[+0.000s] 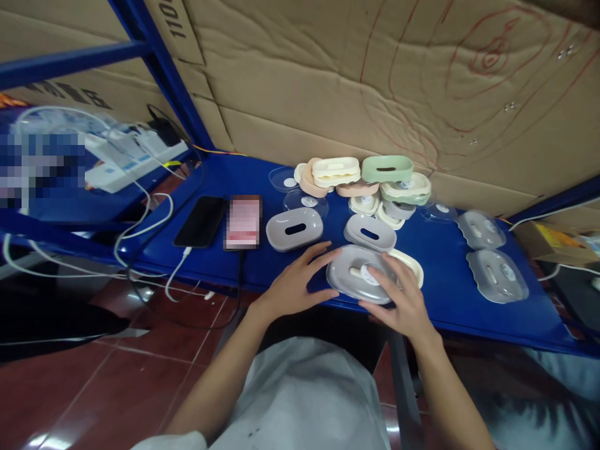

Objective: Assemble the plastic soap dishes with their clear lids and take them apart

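A grey oval dish with a transparent cover (343,277) lies near the table's front edge, a round white sticker on top. My left hand (297,284) is at its left side, thumb and fingers apart, the fingertips at the rim. My right hand (403,299) has its fingers spread over the cover's right part, with the thumb by the front edge. A cream oval piece (412,265) is partly hidden behind that hand. Just behind are two grey oval trays with slots, the left tray (281,231) and the right tray (354,231).
Several cream, peach and green oval pieces (387,165) are piled at the back. Clear covers (499,287) lie at right. To the left are a black phone (199,222) on a white cable and a second phone (242,222). Cardboard (304,75) walls the back.
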The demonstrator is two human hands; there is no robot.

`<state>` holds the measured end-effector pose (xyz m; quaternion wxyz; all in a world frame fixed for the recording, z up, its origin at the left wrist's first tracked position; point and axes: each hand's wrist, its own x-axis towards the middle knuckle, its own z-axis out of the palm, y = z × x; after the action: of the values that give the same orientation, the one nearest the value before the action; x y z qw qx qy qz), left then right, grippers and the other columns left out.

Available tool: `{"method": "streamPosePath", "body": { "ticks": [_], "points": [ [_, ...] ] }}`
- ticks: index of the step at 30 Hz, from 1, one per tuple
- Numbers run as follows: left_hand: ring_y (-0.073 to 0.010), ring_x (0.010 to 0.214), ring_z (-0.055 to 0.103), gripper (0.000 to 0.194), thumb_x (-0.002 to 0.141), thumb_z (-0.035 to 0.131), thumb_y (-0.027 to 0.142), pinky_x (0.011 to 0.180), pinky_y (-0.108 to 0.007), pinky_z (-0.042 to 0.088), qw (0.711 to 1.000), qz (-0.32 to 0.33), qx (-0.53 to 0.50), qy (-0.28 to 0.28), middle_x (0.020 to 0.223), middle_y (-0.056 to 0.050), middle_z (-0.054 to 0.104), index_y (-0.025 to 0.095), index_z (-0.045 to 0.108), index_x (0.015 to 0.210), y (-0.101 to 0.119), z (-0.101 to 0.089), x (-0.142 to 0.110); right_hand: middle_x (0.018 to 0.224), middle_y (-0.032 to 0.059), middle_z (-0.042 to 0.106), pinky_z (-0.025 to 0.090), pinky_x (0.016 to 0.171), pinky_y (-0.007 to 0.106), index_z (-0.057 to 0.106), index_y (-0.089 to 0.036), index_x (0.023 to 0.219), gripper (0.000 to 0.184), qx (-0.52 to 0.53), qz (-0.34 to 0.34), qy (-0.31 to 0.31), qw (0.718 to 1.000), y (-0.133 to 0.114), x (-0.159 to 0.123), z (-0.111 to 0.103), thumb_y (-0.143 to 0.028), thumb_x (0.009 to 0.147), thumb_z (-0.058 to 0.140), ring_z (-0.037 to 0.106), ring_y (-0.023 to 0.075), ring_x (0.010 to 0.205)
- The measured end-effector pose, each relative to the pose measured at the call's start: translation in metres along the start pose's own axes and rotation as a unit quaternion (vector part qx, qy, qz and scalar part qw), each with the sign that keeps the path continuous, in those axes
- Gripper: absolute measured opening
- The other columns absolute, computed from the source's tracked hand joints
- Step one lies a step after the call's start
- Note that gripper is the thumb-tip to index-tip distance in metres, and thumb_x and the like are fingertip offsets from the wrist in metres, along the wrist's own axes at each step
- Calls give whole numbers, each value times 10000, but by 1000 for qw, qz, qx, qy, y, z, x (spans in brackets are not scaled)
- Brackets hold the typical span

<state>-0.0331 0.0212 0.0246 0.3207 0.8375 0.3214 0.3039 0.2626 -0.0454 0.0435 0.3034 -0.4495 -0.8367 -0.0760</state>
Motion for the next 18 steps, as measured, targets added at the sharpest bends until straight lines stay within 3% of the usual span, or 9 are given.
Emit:
{"method": "streamPosePath", "body": {
  "ticks": [3,5,8,10,12,18],
  "points": [
    [-287,1534,478,746,1036,678,432,1260,-491,447,998,9,16,57,1652,-116,464,342,305,1676,1,-1,-2,1612,152,524,497,1165,609,544,-312,1572,719,-38,85,84,992,26,-13,-27,-450,919,812,561,399,1444],
    [-278,1481,530,609,1059,644,362,1239,-484,462,989,22,61,131,1584,-114,534,327,406,1618,1,-2,-4,1581,170,556,473,1182,616,597,-253,1530,667,-81,174,140,971,56,-28,-42,-485,932,783,558,398,1447],
    [-304,1420,565,465,1042,655,278,1213,-519,460,951,22,162,263,1498,-124,593,291,546,1494,-5,-7,-6,1511,209,607,471,1176,587,676,-189,1448,697,-143,273,180,934,106,-57,-53,-613,902,767,588,397,1406],
    [-327,1412,561,433,1033,658,255,1199,-541,457,929,-1,208,306,1483,-147,592,257,572,1457,-11,-11,-6,1467,218,630,476,1161,576,719,-181,1390,756,-160,314,181,918,131,-74,-51,-723,863,743,604,398,1374],
    [-341,1424,548,420,1034,652,258,1196,-552,455,924,-25,229,304,1494,-164,575,238,576,1447,-16,-12,-5,1485,216,607,455,1175,589,730,-181,1369,806,-154,341,163,913,143,-85,-46,-800,854,691,584,401,1388],
    [-383,1487,485,404,1040,631,294,1223,-592,411,936,-74,271,211,1558,-196,509,212,604,1434,-19,-7,-2,1543,227,526,416,1213,631,678,-171,1433,881,-143,355,115,917,148,-87,-38,-851,879,599,510,420,1461]
  ]
}}
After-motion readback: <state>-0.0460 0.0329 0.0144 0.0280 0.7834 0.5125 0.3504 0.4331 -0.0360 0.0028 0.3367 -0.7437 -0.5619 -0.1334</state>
